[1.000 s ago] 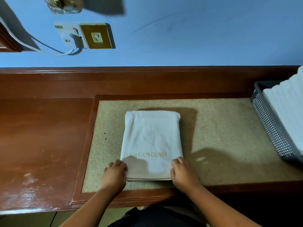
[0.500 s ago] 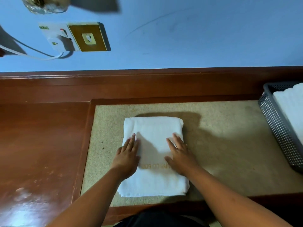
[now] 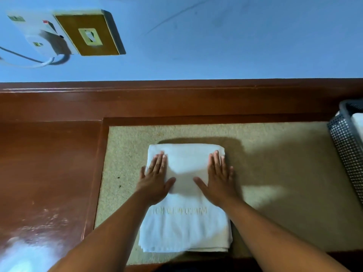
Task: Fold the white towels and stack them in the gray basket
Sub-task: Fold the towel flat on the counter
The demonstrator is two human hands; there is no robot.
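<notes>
A blue wall [image 3: 235, 36] rises behind a reddish wooden desk [image 3: 49, 163], whose beige inset panel [image 3: 275, 173] fills the middle. A folded white towel [image 3: 184, 228] lies on the panel, faint lettering across its near half. The gray basket [image 3: 345, 146] stands at the right edge, well apart from it, holding another white towel [image 3: 358, 122]. The left hand [image 3: 155, 181] and right hand [image 3: 220, 179] press flat on the folded towel's far half, fingers straight, grasping nothing. A brass switch plate [image 3: 88, 34] sits on the wall.
</notes>
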